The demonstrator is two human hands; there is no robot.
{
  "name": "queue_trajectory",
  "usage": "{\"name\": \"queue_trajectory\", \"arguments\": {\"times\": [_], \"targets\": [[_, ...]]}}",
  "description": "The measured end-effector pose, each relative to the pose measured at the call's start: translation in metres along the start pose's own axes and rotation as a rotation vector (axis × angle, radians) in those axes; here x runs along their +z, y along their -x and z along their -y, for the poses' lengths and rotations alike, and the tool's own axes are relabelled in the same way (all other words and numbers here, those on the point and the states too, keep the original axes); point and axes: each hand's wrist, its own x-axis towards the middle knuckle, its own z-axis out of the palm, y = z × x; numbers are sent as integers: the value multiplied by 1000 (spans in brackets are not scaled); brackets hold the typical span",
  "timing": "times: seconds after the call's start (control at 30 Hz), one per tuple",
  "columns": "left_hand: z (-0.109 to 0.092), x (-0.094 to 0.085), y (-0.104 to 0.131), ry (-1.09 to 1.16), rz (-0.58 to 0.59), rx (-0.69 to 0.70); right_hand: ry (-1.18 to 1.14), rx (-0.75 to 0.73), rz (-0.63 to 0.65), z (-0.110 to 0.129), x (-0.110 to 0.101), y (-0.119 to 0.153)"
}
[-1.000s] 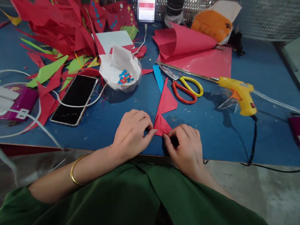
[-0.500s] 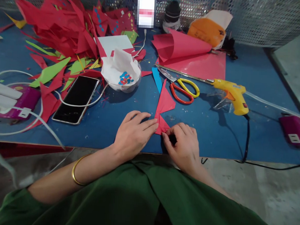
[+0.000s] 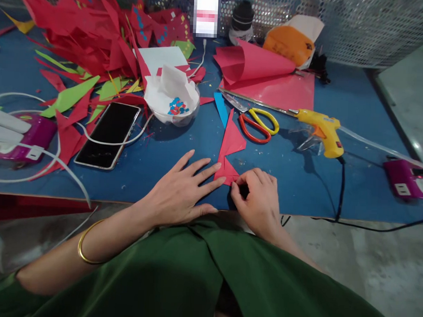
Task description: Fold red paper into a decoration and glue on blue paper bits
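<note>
A folded red paper piece (image 3: 232,140) lies on the table near its front edge, its narrow tip pointing away from me. My left hand (image 3: 180,192) is flat with fingers spread, its fingertips at the paper's left edge. At the lower right corner of the paper, the thumb and fingers of my right hand (image 3: 259,193) are curled into a pinch; the fingertips partly hide that corner. Beyond the paper's tip are a blue paper strip (image 3: 220,110) and open scissors (image 3: 242,110) with one red and one yellow handle.
A yellow glue gun (image 3: 323,128) rests at the right, with a purple power socket (image 3: 407,181) beyond. A tissue-lined bowl (image 3: 180,119) holds small blue and red bits. Leftward are a phone (image 3: 109,133), white cables and a heap of red paper (image 3: 87,38). Red sheets (image 3: 261,67) lie behind.
My left hand has moved left and its fingers have spread apart, uncovering more of the red paper. My right hand stays at the paper's corner. The view has shifted slightly.
</note>
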Motion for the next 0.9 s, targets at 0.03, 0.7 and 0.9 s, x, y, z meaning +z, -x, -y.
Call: {"name": "queue_trajectory", "arguments": {"times": [0.03, 0.7, 0.9], "targets": [[0, 0, 0, 6, 1, -2, -3, -11, -41, 0, -1, 2], [4, 2, 3, 59, -22, 13, 134, -539, 1, -13, -8, 18], [3, 6, 7, 21, -97, 15, 135, -529, -10, -12, -10, 19]]}}
